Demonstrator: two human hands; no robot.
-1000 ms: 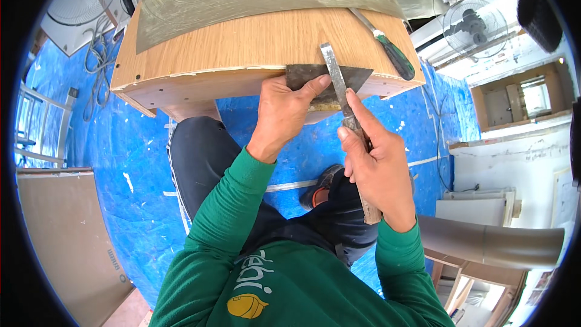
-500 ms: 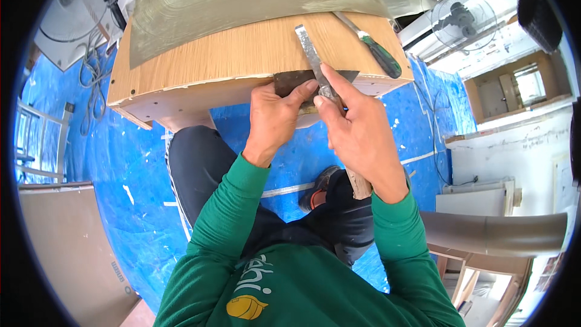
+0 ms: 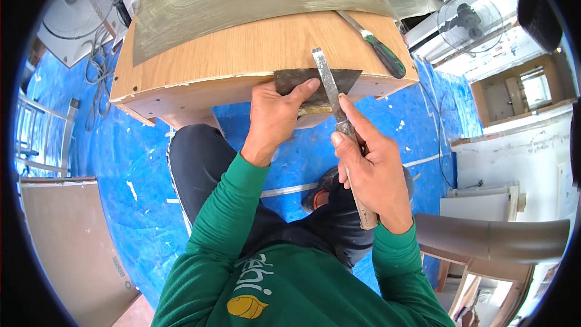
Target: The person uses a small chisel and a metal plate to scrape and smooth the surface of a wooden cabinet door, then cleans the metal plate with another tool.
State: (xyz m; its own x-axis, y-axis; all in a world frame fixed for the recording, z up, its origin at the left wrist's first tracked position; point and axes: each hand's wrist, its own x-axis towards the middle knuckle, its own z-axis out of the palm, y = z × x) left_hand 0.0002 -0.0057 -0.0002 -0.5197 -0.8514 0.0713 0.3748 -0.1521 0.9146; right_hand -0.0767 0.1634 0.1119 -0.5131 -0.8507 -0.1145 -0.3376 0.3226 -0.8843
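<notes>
My left hand [image 3: 272, 115] grips a dark flat plate [image 3: 349, 80] at the front edge of a wooden worktop [image 3: 206, 63], thumb on top and fingers underneath, mostly hidden. A pale wooden strip shows under the plate's near side. My right hand [image 3: 380, 172] is closed round the worn wooden handle of a chisel [image 3: 327, 82], forefinger stretched along its side. The metal blade points away from me, over the plate's right part, its tip above the worktop. Whether blade and plate touch, I cannot tell. A tool with a green-and-black handle [image 3: 387, 57] lies on the worktop at right.
A large grey-green sheet [image 3: 260, 3] covers the far part of the worktop. Blue plastic sheeting [image 3: 145, 151] lies on the floor, with cables [image 3: 94, 79] at left. A brown board [image 3: 72, 230] stands at lower left; a curved panel [image 3: 496, 236] lies at right.
My right hand has drawn the chisel back toward me and a little to the right, so its tip reaches less far over the worktop. My left hand stays on the plate.
</notes>
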